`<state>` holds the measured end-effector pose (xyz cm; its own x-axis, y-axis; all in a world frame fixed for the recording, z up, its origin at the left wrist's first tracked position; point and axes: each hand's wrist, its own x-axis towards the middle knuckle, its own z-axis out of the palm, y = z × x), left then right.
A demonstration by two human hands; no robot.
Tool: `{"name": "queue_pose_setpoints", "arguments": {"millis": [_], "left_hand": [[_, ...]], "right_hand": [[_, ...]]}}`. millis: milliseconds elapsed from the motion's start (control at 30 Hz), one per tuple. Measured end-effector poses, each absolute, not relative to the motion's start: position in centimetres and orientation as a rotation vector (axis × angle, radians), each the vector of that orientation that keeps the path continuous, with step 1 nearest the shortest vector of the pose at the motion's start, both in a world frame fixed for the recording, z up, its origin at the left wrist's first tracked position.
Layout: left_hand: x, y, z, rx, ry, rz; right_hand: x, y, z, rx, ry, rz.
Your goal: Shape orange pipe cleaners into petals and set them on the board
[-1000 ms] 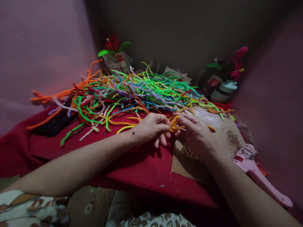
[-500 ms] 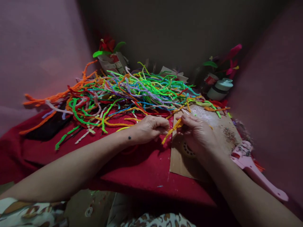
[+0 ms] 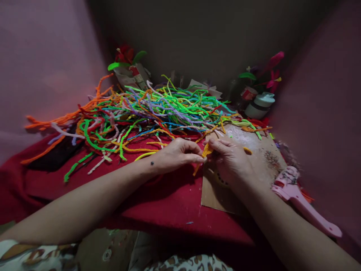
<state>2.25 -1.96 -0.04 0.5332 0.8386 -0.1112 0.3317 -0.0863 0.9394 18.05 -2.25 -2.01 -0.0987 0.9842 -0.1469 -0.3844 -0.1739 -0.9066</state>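
Observation:
My left hand (image 3: 176,153) and my right hand (image 3: 229,160) meet over the edge of a brown cardboard sheet (image 3: 217,194). Both pinch a short orange-yellow pipe cleaner (image 3: 205,152) between their fingertips; its lower end hangs down toward the red cloth (image 3: 158,195). Behind the hands lies a big tangled heap of pipe cleaners (image 3: 158,109) in green, orange, blue, purple, red and white. A small orange piece (image 3: 247,150) lies on the cardboard just right of my right hand.
A pink glue gun (image 3: 303,205) lies at the cardboard's right edge. A white jar (image 3: 258,105) and pink artificial flowers (image 3: 272,71) stand at the back right; a red flower in a paper holder (image 3: 128,66) at the back left. Pink walls close both sides.
The orange-yellow pipe cleaner hung straighter from my right hand half a second ago; now both hands pinch it close together again. The view has drifted slightly.

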Motion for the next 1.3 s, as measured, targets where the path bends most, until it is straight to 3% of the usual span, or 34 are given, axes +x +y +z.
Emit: {"name": "queue_pose_setpoints", "arguments": {"millis": [267,600,867,1300], "left_hand": [[2.4,-2.5,0.1,1.535,1.043,0.672],[1.5,-1.9,0.0,2.048,1.085,0.503],[1.0,-1.4,0.2,1.429,0.981,0.766],[1.3,-1.6,-0.3,1.400,0.958,0.798]], "right_hand": [[18.0,-2.6,-3.1,-0.927,-0.988,1.671],[17.9,-3.4,-2.7,-1.032,-1.151,1.518],[17.4,-4.0,-1.7,-1.156,-1.355,1.541],[18.1,-3.1,-3.3,-1.059,-1.122,1.766]]}}
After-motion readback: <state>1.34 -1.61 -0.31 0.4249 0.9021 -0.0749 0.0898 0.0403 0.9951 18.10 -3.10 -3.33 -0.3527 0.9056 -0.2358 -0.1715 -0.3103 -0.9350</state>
